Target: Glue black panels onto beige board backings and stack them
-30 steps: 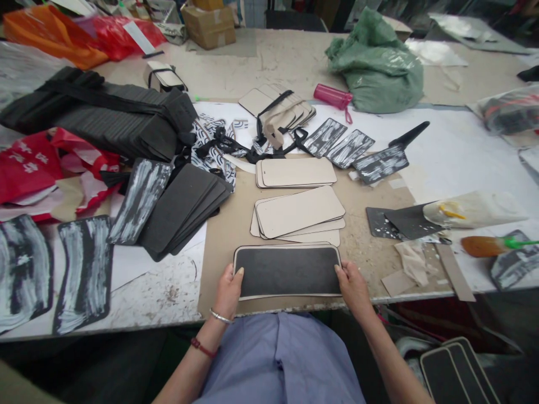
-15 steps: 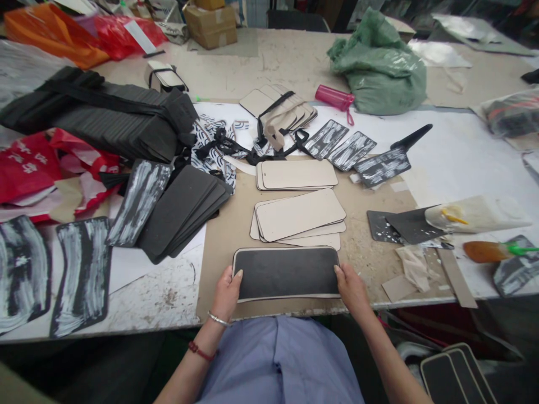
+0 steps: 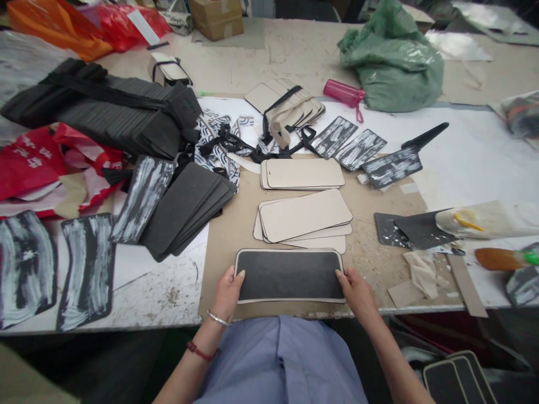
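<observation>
Between my hands is a black rectangular panel with a beige border, rounded at the corners and held flat near the table's front edge. My left hand pinches its left end, thumb on top. At the other end my right hand grips it the same way; the fingers underneath are hidden. Just beyond lies a fanned stack of beige panels, with a second beige stack behind it. To the left rests a fanned pile of plain black sheets.
Black sheets streaked with white lie at the left. A glue-spattered container and a brush with an amber handle are at the right. Farther back stand a pink bottle, a green bag and a long row of black sheets.
The view has shifted slightly. The panel in my hands has tilted a little, so its beige border now shows more evenly all round. Both hands keep their hold.
</observation>
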`<state>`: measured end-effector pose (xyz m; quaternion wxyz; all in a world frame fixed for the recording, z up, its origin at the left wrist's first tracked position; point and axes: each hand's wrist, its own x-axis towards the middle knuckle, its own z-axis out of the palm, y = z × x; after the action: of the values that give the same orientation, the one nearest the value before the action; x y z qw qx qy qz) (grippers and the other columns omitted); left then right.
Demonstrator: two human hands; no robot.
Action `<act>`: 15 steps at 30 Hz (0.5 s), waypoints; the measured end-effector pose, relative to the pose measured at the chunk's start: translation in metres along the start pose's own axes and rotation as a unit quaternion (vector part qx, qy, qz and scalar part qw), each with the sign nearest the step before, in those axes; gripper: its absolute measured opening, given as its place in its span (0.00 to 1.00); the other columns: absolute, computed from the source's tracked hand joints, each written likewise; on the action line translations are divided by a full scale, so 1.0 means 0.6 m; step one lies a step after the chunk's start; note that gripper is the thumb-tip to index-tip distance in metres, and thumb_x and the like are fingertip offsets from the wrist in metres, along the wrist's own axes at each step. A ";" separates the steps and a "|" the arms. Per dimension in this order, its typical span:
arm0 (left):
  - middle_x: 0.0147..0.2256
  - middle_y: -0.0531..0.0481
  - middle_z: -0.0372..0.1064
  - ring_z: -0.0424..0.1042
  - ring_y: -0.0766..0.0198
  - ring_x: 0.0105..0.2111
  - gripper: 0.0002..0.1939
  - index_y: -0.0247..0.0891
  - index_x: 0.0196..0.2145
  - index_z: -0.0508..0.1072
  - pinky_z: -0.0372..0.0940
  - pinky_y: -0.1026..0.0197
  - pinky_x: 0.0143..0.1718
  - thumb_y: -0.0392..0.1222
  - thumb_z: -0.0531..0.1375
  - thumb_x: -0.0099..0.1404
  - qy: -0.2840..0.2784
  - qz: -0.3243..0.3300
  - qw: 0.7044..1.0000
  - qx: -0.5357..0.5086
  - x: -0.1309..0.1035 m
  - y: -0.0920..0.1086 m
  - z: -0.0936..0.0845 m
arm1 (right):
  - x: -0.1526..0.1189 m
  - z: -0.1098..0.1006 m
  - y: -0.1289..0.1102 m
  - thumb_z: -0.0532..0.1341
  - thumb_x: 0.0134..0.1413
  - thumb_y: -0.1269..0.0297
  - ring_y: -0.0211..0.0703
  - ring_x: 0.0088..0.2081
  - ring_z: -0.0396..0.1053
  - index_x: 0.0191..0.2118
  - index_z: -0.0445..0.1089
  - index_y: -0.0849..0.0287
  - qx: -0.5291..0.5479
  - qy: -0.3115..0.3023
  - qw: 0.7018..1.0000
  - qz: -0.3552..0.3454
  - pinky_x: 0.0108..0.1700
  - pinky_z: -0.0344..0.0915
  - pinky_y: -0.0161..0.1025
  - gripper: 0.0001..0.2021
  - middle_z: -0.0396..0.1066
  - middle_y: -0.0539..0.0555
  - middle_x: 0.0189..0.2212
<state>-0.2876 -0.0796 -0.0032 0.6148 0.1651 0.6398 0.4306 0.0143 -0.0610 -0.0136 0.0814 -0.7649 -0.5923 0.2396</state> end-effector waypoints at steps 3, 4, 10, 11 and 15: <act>0.27 0.49 0.71 0.69 0.60 0.30 0.21 0.33 0.33 0.68 0.63 0.57 0.36 0.51 0.62 0.44 0.001 -0.003 0.999 0.040 0.003 0.002 -0.004 | 0.000 0.001 0.006 0.46 0.50 0.48 0.41 0.21 0.60 0.24 0.59 0.56 -0.018 -0.011 1.000 0.008 0.26 0.53 0.36 0.17 0.60 0.50 0.17; 0.26 0.49 0.71 0.68 0.60 0.29 0.20 0.34 0.31 0.68 0.62 0.57 0.35 0.51 0.62 0.44 0.005 -0.001 0.999 0.054 0.004 0.004 -0.005 | 0.000 0.001 0.007 0.46 0.50 0.48 0.42 0.22 0.61 0.25 0.60 0.56 -0.022 -0.016 1.000 0.010 0.26 0.53 0.36 0.17 0.61 0.50 0.17; 0.20 0.52 0.67 0.65 0.63 0.24 0.15 0.36 0.23 0.69 0.60 0.62 0.29 0.52 0.60 0.44 0.046 0.026 0.988 0.142 0.008 0.013 -0.021 | 0.001 -0.008 0.005 0.47 0.49 0.47 0.43 0.22 0.61 0.23 0.59 0.55 -0.040 -0.033 0.998 0.020 0.26 0.53 0.37 0.18 0.61 0.50 0.17; 0.19 0.53 0.65 0.64 0.64 0.23 0.14 0.36 0.22 0.69 0.59 0.62 0.27 0.51 0.60 0.44 0.057 0.035 0.985 0.161 0.010 0.014 -0.024 | 0.002 -0.009 0.005 0.47 0.48 0.46 0.43 0.21 0.62 0.23 0.59 0.55 -0.038 -0.034 0.998 0.021 0.25 0.53 0.37 0.18 0.62 0.50 0.18; 0.15 0.56 0.60 0.58 0.68 0.20 0.11 0.36 0.17 0.66 0.55 0.64 0.24 0.48 0.58 0.45 0.091 0.057 0.969 0.221 0.015 0.014 -0.033 | 0.006 -0.008 0.008 0.49 0.46 0.45 0.44 0.21 0.62 0.24 0.60 0.55 -0.030 -0.046 0.998 0.034 0.25 0.54 0.37 0.18 0.63 0.50 0.18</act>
<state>-0.3103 -0.0746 -0.0052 0.4769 0.2935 0.7618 0.3257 0.0213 -0.0584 -0.0125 0.0228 -0.7751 -0.5760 0.2587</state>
